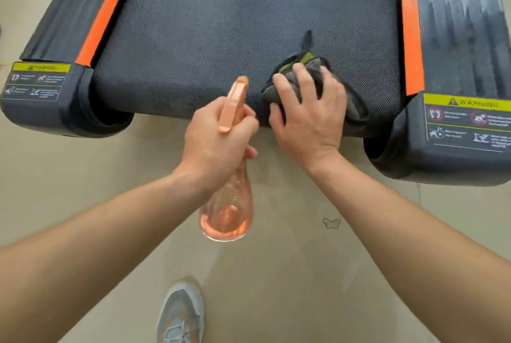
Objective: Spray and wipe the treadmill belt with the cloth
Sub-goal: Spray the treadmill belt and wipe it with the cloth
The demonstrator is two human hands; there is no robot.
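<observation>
R hand (309,113) lies palm-down on the cloth (287,68), fingers spread and only slightly bent, pressing it flat onto the belt (221,24). Cloth is grey w/ a green strip, bunched up, at lower centre-right of frame, right at the belt's near edge; part of it hangs over that edge under the wrist side of the hand.

L hand (213,143) grips the spray bottle (226,212) round its neck, fingers wrapped tight, centre of frame. Bottle is clear orange w/ liquid in the bottom, body hanging below the hand over the floor (276,273). Its orange head (233,102) sticks up past the knuckles, tip just over the belt edge, beside the cloth.

Belt is dark, textured, fills the upper middle. Orange strips (107,10) run along both sides, dark rails outside them. Warning label (467,121) on the end cap at right, another on the left cap; small print not legible.

Grey shoe (181,312) at bottom centre. Small butterfly-shaped mark (331,223) on the floor by the R forearm.
</observation>
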